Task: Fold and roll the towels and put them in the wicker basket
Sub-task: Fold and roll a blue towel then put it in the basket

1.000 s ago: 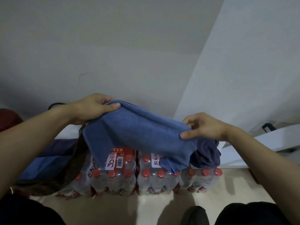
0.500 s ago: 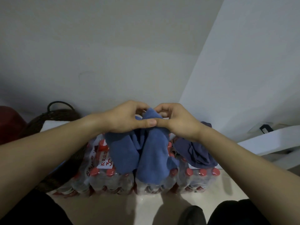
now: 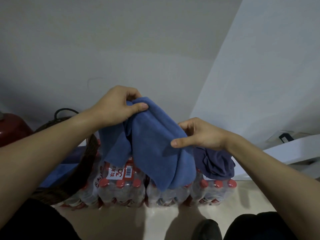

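Note:
A blue towel [image 3: 155,149] hangs folded in the air above shrink-wrapped packs of bottles. My left hand [image 3: 117,106] grips its upper end, thumb pressed on the cloth. My right hand [image 3: 199,134] holds the towel's right side lower down, thumb on the front and fingers behind. A darker blue towel [image 3: 214,163] lies crumpled on the packs at the right, under my right wrist. The dark wicker basket [image 3: 83,163] stands at the left behind my left forearm, with blue cloth [image 3: 58,172] inside; its handle [image 3: 64,111] shows above the arm.
Several packs of red-capped water bottles [image 3: 121,189] stand on the pale floor against the wall. A red rounded object [image 3: 10,130] sits far left. A white ledge [image 3: 290,149] juts in at the right. My dark shoe [image 3: 207,229] is near the bottom edge.
The hands, together half a second ago, have parted: the left rose with the towel's upper end and the right slid down and right along the fold. A second ago the towel was stretched wide.

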`<state>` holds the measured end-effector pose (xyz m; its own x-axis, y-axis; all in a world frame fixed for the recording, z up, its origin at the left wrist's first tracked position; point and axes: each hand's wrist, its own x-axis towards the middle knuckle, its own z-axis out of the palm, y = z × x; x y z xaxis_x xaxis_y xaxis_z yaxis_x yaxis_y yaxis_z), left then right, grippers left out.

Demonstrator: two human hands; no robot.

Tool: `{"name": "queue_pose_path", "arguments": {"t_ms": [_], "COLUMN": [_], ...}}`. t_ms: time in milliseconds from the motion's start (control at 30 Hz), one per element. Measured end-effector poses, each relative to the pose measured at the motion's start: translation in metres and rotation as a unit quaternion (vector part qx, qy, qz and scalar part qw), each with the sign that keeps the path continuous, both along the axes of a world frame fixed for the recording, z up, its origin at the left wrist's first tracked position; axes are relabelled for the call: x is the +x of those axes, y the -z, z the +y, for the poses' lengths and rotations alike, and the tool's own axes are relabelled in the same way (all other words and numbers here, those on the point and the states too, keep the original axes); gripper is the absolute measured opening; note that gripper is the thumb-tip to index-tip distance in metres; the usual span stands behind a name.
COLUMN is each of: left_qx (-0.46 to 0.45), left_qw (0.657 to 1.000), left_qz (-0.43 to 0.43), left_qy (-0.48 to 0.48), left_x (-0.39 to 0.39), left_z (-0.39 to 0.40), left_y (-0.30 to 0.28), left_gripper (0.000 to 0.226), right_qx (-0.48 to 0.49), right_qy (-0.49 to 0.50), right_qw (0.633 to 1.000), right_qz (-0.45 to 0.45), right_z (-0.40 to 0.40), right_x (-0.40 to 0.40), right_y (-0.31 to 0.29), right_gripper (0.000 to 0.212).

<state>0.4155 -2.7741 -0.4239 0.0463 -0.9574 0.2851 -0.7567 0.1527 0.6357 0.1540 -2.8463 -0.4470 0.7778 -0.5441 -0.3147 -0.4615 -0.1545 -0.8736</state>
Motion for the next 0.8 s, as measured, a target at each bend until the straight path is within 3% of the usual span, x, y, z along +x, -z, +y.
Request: {"name": "queue_pose_path", "arguments": {"t_ms": [167,333,500,700,800], "left_qx": [-0.015,0.025,0.065,0.139,0.189], "left_qw": [0.997,0.99,0.985,0.976,0.968], "left_qz": [-0.028,-0.049,-0.05,-0.064,-0.077], "left_qy": [-0.071,-0.132,-0.155,-0.154,-0.147], "left_x": [0.016,0.042,0.057,0.067,0.068], "left_z": [-0.002,-0.004,-0.004,-0.002,-0.002], "left_y": [0.007,0.018,0.03,0.037,0.041], "left_gripper": [0.016,0.022,0.024,0.032,0.033], "right_qx": [-0.051,-0.041,0.009,0.119,0.124], "right_qy": [-0.018,0.011,0.038,0.117,0.152], "right_qw": [0.992,0.979,0.962,0.983,0.98], "right_qz": [0.11,0.197,0.27,0.073,-0.042], "right_z": [-0.014,-0.025,-0.033,-0.032,-0.03], "right_x": [-0.019,-0.04,-0.057,-0.06,-0.051], "right_y": [0.01,0.018,0.021,0.03,0.026], "right_gripper": [0.02,0.035,0.023,0.019,0.026]}}
